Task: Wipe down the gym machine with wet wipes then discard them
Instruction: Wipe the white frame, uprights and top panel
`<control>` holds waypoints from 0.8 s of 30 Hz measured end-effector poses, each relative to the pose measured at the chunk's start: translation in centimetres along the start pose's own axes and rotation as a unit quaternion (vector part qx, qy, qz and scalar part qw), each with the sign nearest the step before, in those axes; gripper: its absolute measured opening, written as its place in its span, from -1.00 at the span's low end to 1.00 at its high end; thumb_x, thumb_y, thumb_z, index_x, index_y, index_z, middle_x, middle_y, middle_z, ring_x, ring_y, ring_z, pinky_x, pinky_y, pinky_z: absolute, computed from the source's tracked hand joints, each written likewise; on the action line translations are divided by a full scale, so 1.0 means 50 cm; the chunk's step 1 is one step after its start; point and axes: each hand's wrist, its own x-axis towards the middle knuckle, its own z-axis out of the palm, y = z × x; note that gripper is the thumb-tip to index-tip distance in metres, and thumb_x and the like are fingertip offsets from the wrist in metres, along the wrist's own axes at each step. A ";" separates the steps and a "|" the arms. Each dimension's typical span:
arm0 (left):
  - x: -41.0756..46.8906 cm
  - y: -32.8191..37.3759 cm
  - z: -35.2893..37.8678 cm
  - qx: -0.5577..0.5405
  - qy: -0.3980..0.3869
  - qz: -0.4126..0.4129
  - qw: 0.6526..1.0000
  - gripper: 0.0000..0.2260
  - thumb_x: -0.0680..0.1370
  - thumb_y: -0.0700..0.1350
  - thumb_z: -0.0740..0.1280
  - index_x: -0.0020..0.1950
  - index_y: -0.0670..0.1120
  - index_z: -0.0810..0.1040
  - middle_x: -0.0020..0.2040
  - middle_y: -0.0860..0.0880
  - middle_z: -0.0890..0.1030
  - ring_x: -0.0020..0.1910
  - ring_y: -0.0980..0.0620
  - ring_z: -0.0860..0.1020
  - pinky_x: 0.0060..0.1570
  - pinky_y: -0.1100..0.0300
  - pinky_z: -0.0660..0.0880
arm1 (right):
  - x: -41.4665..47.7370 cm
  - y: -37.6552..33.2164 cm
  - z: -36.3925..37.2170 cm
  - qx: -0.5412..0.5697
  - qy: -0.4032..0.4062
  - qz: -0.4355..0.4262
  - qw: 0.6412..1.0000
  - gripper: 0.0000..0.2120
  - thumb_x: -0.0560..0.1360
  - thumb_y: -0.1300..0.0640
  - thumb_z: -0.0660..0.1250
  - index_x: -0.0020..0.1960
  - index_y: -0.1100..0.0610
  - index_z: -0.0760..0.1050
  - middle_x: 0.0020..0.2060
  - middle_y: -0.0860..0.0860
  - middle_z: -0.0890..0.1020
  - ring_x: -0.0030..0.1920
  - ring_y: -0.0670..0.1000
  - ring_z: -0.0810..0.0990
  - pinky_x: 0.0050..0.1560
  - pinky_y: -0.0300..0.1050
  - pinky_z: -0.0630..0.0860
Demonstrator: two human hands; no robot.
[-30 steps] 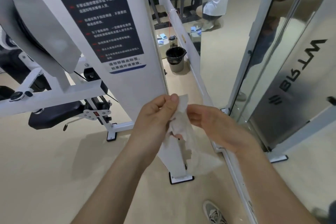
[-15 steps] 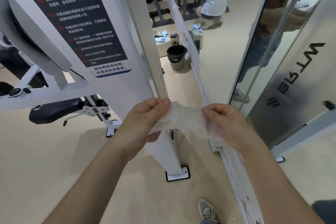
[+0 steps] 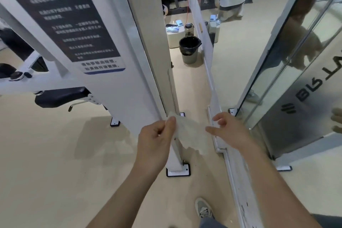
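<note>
The left hand [image 3: 157, 135] pinches one corner of the wet wipe [image 3: 190, 133] between thumb and forefinger, holding it in the air just in front of the white machine post [image 3: 129, 61]. The right hand [image 3: 229, 131] is loosely open and grips nothing, its forefinger at the wipe's other edge (touching or just short, I cannot tell). The step seems to be spreading the sheet: take that free edge, pull it flat, then press it broadly on the post. The floor [image 3: 55, 163] lane between post and mirror [image 3: 296, 57] is narrow but runs open to the bin [image 3: 189, 50] at its far end.
</note>
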 end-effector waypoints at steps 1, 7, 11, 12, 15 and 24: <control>0.003 0.000 0.007 0.003 -0.010 0.007 1.000 -0.53 0.61 -0.01 0.28 -0.39 -0.19 0.20 -0.42 -0.06 0.14 -0.42 0.07 0.15 -0.41 0.21 0.08 | -0.006 -0.003 0.012 -0.064 0.080 -0.025 0.994 -0.84 0.47 0.11 0.45 -0.06 0.09 0.48 -0.15 -0.04 0.54 -0.12 -0.01 0.51 -0.18 -0.15 0.42; 0.041 -0.003 0.056 0.298 -0.003 0.177 0.938 -0.66 0.58 0.06 0.16 -0.38 0.01 0.34 -0.53 0.02 0.30 -0.50 0.05 0.29 -0.46 0.19 0.24 | -0.088 -0.078 0.110 0.517 -0.189 0.080 0.831 -0.67 0.63 0.12 0.16 -0.15 0.18 0.63 -0.29 0.03 0.65 -0.21 0.00 0.63 -0.15 -0.14 0.55; 0.050 -0.001 0.086 0.448 -0.037 0.205 0.869 -0.76 0.62 0.04 0.08 0.22 0.06 0.42 -0.20 -0.02 0.60 -0.29 -0.12 0.58 -0.37 0.16 0.44 | -0.086 -0.102 0.133 0.678 -0.191 0.126 0.698 -0.50 0.61 -0.14 0.10 -0.02 0.18 0.69 0.01 0.12 0.69 0.04 0.06 0.67 0.18 -0.05 0.47; 0.054 0.005 0.089 0.433 -0.065 0.181 0.881 -0.74 0.64 0.02 0.07 0.29 0.05 0.36 -0.10 -0.01 0.60 -0.19 -0.12 0.58 -0.29 0.11 0.49 | -0.080 -0.105 0.140 0.677 -0.166 0.130 0.705 -0.50 0.63 -0.12 0.09 0.00 0.18 0.69 0.01 0.12 0.68 0.06 0.06 0.67 0.19 -0.05 0.47; 0.045 0.021 0.065 0.329 -0.133 0.142 0.924 -0.51 0.62 -0.01 0.14 0.54 0.03 0.11 0.20 0.00 0.54 0.09 -0.03 0.52 -0.02 0.05 0.50 | -0.059 -0.132 0.130 0.633 -0.080 0.083 0.765 -0.64 0.65 -0.02 0.13 0.07 0.18 0.62 -0.05 0.09 0.70 -0.05 0.00 0.69 0.00 -0.15 0.58; -0.025 -0.058 -0.096 0.172 0.168 0.077 0.968 -0.61 0.53 -0.36 0.24 -0.02 0.17 0.55 -0.06 0.20 0.55 -0.04 0.18 0.54 -0.11 0.41 0.44 | -0.034 -0.204 0.272 0.270 -0.074 -0.182 0.943 -0.21 0.50 -0.46 -0.09 0.59 -0.04 0.05 0.55 -0.10 0.18 0.54 -0.11 0.13 0.56 0.01 0.03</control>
